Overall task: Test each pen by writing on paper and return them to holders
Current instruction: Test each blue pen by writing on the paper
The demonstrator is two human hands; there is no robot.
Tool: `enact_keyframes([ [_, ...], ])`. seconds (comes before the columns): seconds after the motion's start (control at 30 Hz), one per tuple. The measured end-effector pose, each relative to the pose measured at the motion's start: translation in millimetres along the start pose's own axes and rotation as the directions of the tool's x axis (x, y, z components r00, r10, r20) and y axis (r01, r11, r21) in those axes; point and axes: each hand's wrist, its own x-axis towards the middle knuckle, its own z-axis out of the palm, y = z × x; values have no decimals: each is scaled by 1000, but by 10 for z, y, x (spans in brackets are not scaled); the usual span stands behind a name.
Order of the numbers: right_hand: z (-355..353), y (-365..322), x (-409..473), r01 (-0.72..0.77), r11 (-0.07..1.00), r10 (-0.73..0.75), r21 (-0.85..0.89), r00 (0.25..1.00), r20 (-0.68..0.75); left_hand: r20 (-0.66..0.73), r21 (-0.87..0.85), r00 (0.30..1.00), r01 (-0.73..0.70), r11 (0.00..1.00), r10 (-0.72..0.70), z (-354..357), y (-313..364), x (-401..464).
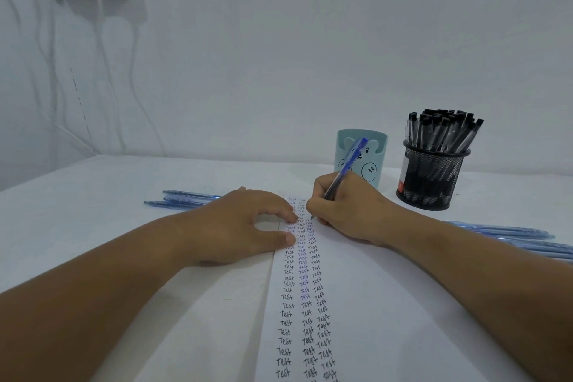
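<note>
Pen [345, 169] sits pinched in the right hand [344, 211], tip on the paper [356, 304] atop the third column of "Test", while the left hand [245, 223] lies loosely curved with fingertips pressing the sheet's left edge, grasping nothing. Should that pressure slip, the sheet could skid and smear the word. Blue holder [372, 149] stands just behind the writing hand with room above; loose pens [183, 199] crowd both sides.

White table [93, 226] bears paper [387, 304], loose pens [183, 200], two holders [432, 177].
</note>
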Motion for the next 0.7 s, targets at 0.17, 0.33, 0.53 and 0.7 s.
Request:
enact_keyframes([
  [0.17, -8, -12, -6, 5, 1000, -4, -13, 1000, 21, 11, 9, 1000, 8, 1000, -8, -3, 10, 6],
  [0.33, -10, -27, -7, 1, 1000, -1, -14, 1000, 30, 8, -1, 1000, 14, 1000, -14, -2, 6, 5],
  [0.53, 2, -2, 3, 7, 1000, -7, -18, 1000, -11, 1, -6, 1000, 15, 1000, -15, 7, -17, 17],
  [0.7, 1, -14, 7, 16, 999, -16, -43, 1000, 1, 3, 5, 1000, 19, 1000, -19, 11, -30, 12],
])
